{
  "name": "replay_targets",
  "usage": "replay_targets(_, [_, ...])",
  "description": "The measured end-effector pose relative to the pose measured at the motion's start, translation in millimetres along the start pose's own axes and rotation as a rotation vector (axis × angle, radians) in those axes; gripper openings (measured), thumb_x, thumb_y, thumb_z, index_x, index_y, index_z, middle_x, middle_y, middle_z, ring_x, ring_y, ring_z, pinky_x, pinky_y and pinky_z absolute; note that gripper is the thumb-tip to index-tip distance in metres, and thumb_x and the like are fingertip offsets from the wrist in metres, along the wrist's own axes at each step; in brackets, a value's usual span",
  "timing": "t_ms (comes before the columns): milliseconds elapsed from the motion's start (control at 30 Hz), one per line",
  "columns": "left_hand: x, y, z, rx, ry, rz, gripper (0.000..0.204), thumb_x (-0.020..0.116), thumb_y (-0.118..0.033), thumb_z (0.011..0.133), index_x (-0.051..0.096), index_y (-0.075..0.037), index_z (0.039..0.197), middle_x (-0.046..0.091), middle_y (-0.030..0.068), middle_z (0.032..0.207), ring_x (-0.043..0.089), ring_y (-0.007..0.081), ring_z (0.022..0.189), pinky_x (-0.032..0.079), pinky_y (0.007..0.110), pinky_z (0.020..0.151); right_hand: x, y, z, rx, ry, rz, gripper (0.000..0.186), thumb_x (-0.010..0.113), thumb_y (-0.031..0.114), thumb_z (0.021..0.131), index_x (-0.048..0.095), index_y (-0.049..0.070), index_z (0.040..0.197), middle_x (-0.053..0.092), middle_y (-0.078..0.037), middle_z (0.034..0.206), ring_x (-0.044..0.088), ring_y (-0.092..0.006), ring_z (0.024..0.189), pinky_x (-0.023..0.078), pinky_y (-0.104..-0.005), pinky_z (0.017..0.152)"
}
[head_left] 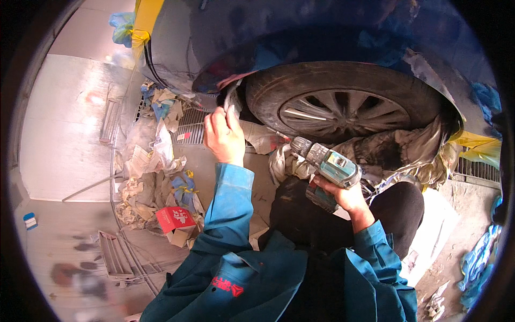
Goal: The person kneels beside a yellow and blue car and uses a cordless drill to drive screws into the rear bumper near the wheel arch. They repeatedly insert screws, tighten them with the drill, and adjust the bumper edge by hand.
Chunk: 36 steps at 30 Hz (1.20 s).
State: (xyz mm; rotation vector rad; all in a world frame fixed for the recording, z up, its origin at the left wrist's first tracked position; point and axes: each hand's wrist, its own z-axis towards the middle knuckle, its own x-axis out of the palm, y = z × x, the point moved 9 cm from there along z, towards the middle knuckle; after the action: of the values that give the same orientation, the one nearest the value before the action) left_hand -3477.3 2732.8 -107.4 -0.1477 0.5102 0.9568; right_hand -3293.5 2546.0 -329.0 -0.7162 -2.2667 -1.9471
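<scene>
Your right hand (343,194) is wrapped tight round the teal plastic cordless drill (327,163), its tip aimed low beside the dusty black rubber tyre (300,88). Your left hand (224,135) pinches the crumpled grey liner edge (232,99) at the wheel arch. Hold that flap taut, keep the drill square, squeeze gently. Silver alloy spokes (343,110) gleam behind.
</scene>
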Motion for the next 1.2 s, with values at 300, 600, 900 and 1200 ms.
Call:
replay_targets(300, [0, -6, 12, 0.029, -0.051, -0.003, 0.024, 0.087, -0.016, 0.093, 0.063, -0.01, 0.088, 0.065, 0.007, 0.083, 0.067, 0.0301, 0.07, 0.053, 0.043, 0.059, 19, 10, 26, 0.025, 0.101, 0.142, 0.038, 0.09, 0.013, 0.088, 0.074, 0.003, 0.12, 0.077, -0.003, 0.093, 0.069, -0.0111, 0.075, 0.054, -0.0286, 0.065])
replay_targets(600, [3, 0, 13, 0.058, -0.104, -0.015, 0.03, 0.089, -0.01, 0.091, 0.064, -0.004, 0.106, 0.073, 0.009, 0.085, 0.074, 0.0201, 0.07, 0.061, 0.033, 0.064, 45, 8, 54, 0.016, 0.202, 0.285, 0.029, 0.086, 0.008, 0.088, 0.075, 0.004, 0.114, 0.074, -0.001, 0.086, 0.062, -0.0098, 0.066, 0.05, -0.0286, 0.059])
replay_targets(900, [8, 5, 10, 0.03, -0.06, 0.039, 0.029, 0.088, -0.013, 0.093, 0.063, -0.001, 0.102, 0.073, 0.0097, 0.082, 0.074, 0.0195, 0.069, 0.062, 0.032, 0.063, 75, -14, 76, 0.076, 0.221, 0.374, 0.018, 0.081, 0.001, 0.091, 0.069, 0.004, 0.104, 0.068, -0.002, 0.084, 0.054, -0.01, 0.058, 0.056, -0.0329, 0.059])
replay_targets(1200, [2, 16, 15, 0.05, -0.034, 0.072, 0.032, 0.088, -0.018, 0.093, 0.062, -0.001, 0.098, 0.073, 0.011, 0.082, 0.073, 0.0215, 0.069, 0.061, 0.034, 0.064, 102, -22, 101, 0.12, 0.229, 0.58, 0.019, 0.081, 0.001, 0.091, 0.068, 0.003, 0.106, 0.063, -0.001, 0.074, 0.052, -0.01, 0.054, 0.041, -0.0285, 0.051])
